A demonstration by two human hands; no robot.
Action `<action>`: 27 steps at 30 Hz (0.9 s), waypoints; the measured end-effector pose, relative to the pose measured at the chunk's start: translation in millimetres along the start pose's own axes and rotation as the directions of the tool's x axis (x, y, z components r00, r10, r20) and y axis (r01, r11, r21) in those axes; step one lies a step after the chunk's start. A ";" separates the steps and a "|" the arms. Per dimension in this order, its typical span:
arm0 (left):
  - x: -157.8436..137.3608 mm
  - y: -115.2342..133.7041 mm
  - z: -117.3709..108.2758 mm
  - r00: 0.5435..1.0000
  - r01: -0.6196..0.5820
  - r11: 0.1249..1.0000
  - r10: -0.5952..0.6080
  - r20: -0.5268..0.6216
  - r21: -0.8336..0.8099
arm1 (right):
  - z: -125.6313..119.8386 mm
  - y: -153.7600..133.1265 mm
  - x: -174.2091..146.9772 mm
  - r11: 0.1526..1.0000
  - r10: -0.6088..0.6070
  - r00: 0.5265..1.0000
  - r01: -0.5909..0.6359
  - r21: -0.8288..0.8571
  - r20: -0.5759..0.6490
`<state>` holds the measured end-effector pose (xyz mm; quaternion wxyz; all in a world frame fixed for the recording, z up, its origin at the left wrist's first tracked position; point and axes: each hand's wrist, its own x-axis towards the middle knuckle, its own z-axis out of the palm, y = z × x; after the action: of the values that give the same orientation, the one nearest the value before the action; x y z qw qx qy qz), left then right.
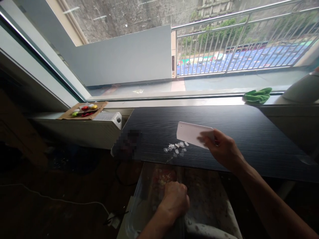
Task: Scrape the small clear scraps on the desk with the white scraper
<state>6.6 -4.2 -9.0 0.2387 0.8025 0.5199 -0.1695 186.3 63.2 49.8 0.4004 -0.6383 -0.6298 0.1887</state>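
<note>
My right hand (224,147) grips the right end of a flat, pale white rectangular piece (188,131) with a small hole near one corner. It is held tilted above the dark wood-grain table (159,118). Just below its left end, a loose cluster of small clear and white bits (176,147) lies near the table's front edge. My left hand (175,197) is closed in a fist over a clear plastic bin (142,196) below that edge. Its fingertips are hidden, so anything inside them cannot be seen. Small reddish and yellowish pieces (164,174) show in the bin beyond the knuckles.
A blurred-out object (128,142) sits at the table's left end. Left of it, a radiator (107,122) bears cardboard (67,113) with small coloured items. A green cloth (258,95) lies on the windowsill. A white cable (54,198) runs across the floor to a power strip (114,219).
</note>
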 end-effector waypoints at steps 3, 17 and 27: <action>-3.3 1.5 -4.4 1.000 -0.004 1.000 0.004 0.016 -0.019 | 22.9 -19.2 7.2 0.987 -0.130 0.989 0.123 0.104 0.066; 12.0 -6.1 35.3 0.998 -0.053 0.989 0.047 -0.044 -0.139 | 151.1 -93.2 50.2 0.886 -0.463 0.853 0.450 0.110 0.242; 26.6 -2.4 45.0 0.999 -0.044 0.998 0.044 -0.003 -0.034 | 113.2 -93.9 47.2 0.904 -0.428 0.882 0.421 0.076 0.199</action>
<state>14.0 -8.5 -60.6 0.2555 0.8099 0.5050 -0.1544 47.0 128.5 63.8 0.3725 -0.4550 -0.7902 0.1729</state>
